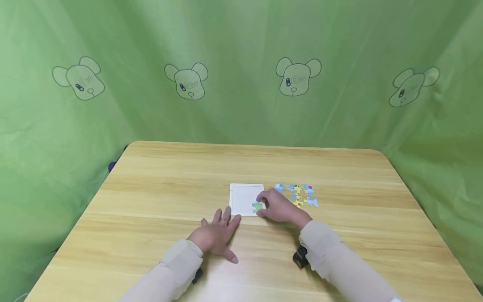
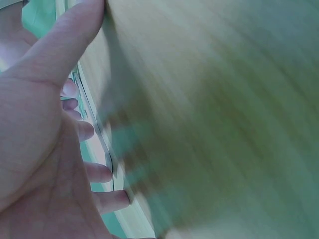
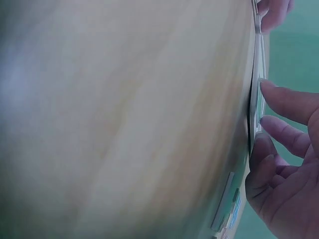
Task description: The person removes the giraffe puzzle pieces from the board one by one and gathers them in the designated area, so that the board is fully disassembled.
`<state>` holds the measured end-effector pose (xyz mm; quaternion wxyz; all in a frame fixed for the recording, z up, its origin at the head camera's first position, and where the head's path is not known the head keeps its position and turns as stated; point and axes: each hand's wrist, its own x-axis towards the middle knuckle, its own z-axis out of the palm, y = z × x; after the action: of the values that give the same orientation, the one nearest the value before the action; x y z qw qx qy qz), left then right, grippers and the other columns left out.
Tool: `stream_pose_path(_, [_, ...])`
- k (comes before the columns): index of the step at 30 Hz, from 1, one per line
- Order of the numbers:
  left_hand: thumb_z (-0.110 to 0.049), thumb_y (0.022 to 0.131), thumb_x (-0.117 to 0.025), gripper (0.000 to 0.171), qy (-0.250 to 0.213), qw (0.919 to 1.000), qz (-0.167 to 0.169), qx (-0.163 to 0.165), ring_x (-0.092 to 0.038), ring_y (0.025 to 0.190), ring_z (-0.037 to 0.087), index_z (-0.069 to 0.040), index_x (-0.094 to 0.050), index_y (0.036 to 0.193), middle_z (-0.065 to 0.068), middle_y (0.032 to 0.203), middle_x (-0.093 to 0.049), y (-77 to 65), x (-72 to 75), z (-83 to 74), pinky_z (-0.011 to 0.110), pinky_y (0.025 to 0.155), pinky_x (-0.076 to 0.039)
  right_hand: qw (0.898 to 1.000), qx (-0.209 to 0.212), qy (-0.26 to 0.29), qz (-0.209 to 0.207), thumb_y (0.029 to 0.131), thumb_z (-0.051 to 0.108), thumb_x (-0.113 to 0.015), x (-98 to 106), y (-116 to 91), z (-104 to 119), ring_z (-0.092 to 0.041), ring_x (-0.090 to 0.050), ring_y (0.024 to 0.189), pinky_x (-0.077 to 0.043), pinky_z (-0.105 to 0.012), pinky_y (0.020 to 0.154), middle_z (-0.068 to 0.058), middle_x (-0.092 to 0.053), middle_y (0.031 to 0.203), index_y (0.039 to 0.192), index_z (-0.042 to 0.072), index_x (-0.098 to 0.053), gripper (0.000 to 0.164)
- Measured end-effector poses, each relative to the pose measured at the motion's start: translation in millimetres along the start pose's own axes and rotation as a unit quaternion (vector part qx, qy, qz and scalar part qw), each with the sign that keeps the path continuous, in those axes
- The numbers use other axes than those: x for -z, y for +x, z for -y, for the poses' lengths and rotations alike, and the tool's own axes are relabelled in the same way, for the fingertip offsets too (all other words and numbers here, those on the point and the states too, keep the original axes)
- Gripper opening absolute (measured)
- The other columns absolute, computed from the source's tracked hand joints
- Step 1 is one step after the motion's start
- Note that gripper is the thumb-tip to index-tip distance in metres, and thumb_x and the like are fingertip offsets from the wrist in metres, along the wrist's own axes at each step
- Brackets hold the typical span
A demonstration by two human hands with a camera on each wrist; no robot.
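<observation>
A white puzzle frame (image 1: 241,195) lies flat on the table, with a green jigsaw piece (image 1: 257,207) at its lower right corner. Thumb and fingers of my right hand (image 1: 279,206) pinch that piece at its edges; the right wrist view shows the fingertips right at the frame's edge. My left hand (image 1: 216,235) is spread palm down on the table, its fingertips at the frame's lower left corner. In the left wrist view the left thumb (image 2: 65,42) stretches away from the other fingers.
Right of the frame lie several loose jigsaw pieces, among them a yellow one (image 1: 297,201) and a pale blue one (image 1: 312,202), partly behind my right hand. The wooden table (image 1: 170,184) ends at a green curtain (image 1: 241,113) with printed bear heads.
</observation>
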<state>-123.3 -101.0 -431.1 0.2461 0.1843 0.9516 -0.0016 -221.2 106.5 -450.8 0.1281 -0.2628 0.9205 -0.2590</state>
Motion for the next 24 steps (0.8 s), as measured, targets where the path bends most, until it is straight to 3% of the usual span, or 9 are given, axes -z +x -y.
stream_pose_path(4, [-0.072, 0.062, -0.066, 0.119, -0.001, 1.0000, -0.004, -0.002, -0.014, 0.142, 0.040, -0.019, -0.011, 0.153, 0.016, 0.158, -0.005, 0.0, -0.5, -1.1, 0.068, 0.099, -0.031, 1.000, -0.008, 0.007, -0.009, 0.078, 0.017, -0.076, -0.2, -1.6, 1.0, -0.018, -0.051, 0.088, -0.046, -0.035, 0.082, -0.006, -0.057, 0.096, 0.110, 0.002, -0.061, 0.038])
stream_pose_path(15, [-0.072, 0.062, -0.066, 0.119, -0.001, 1.0000, -0.006, -0.002, -0.015, 0.142, 0.040, -0.019, -0.011, 0.152, 0.016, 0.158, -0.006, 0.6, -3.4, -2.1, 0.066, 0.099, -0.032, 0.998, -0.004, 0.060, -0.037, 0.083, 0.008, -0.066, -3.9, -5.2, 5.7, -0.014, -0.046, 0.069, -0.041, -0.027, 0.063, -0.001, -0.050, 0.078, 0.099, 0.008, -0.053, 0.021])
stream_pose_path(24, [-0.070, 0.062, -0.068, 0.119, -0.017, 0.9998, -0.004, -0.006, -0.013, 0.142, 0.041, -0.019, -0.010, 0.152, 0.017, 0.158, -0.005, -1.5, -3.8, -3.1, 0.068, 0.100, -0.030, 0.994, -0.036, 0.082, -0.063, 0.089, 0.010, -0.061, 8.5, -25.6, -9.8, -0.012, -0.049, 0.068, -0.044, -0.028, 0.065, 0.000, -0.055, 0.078, 0.101, 0.007, -0.055, 0.013])
